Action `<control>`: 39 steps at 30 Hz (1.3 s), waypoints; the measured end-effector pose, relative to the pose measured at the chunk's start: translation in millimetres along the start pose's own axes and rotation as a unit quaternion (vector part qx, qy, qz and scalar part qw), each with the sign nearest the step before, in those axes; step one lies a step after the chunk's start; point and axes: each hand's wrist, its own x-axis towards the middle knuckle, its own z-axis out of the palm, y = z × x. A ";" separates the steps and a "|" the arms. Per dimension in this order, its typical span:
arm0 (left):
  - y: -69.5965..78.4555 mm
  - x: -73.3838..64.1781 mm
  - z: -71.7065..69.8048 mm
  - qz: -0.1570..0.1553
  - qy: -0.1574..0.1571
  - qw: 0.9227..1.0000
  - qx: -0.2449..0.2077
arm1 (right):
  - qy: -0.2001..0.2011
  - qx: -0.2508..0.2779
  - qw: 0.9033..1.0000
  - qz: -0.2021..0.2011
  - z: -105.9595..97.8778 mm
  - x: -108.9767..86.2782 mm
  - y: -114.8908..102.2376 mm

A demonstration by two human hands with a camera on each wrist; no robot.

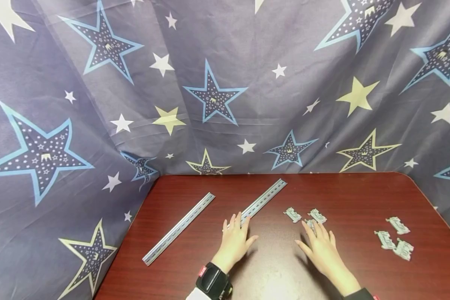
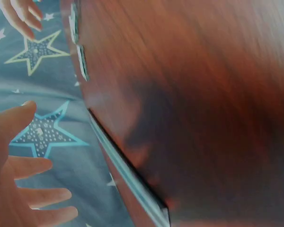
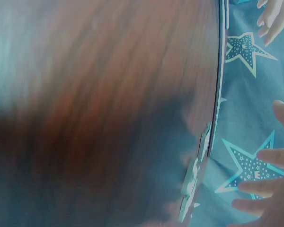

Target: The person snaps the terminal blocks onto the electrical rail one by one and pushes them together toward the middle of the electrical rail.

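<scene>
We see a dark red-brown, wood-grained worktop (image 1: 341,193) with a grey-blue curtain printed with stars (image 1: 255,83) at twelve o'clock, beyond its far edge. All directions follow the head view.

Our left hand (image 1: 233,243) is held low over the worktop at about nine o'clock from its middle, fingers extended and spread, gripping nothing. In the head view its fingertips overlap the near end of a long, silver, slotted metal rail (image 1: 264,201), which points towards half past one; the left wrist view shows the fingers apart from it. At half past nine from this hand lies a second long, silver, slotted metal rail (image 1: 178,228), roughly parallel to the first. A black wristband with a red tag (image 1: 213,281) circles our left wrist.

Our right hand (image 1: 321,251) has its fingers loosely extended, also with nothing in their grasp. Just beyond it, between half past ten and twelve o'clock, lie three small, flat, pale grey-green notched pieces (image 1: 293,215), one partly covered by the fingers; we cannot tell whether they touch it. Three more flat, pale grey-green pieces (image 1: 398,225) lie close together at three o'clock, directly on the worktop.
</scene>
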 end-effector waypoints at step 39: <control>-50.5 43.1 24.1 -0.010 -0.012 1.000 -0.012 | -0.002 -0.003 1.000 0.005 -14.5 2.9 41.0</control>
